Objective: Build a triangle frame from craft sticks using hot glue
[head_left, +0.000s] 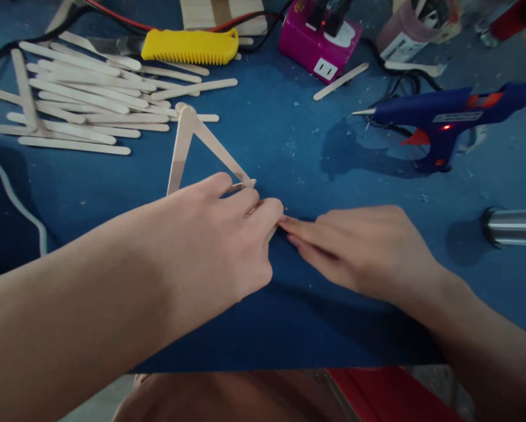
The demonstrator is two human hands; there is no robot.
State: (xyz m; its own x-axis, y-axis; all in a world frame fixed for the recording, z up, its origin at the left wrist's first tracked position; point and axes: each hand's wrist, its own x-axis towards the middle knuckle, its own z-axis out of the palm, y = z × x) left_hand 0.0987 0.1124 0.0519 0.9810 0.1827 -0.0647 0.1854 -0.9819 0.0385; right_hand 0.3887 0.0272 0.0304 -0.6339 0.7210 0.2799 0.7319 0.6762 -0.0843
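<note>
A triangle of wooden craft sticks (188, 140) lies on the blue table (289, 140), its near side hidden under my left hand. My left hand (219, 234) rests over that near side, fingers curled and pinching the stick's right end by the triangle's corner (248, 183). My right hand (359, 246) lies flat on the blue surface, fingers stretched out together, their tips touching the left hand's fingertips at the stick's end. Nothing shows inside the right hand.
A loose pile of craft sticks (82, 94) lies at far left beside a yellow-handled tool (190, 46). A blue glue gun (447, 114) stands at right, lit. A pink box (318, 38), a single stick (340, 82), a metal cylinder (513, 225) and cables surround them.
</note>
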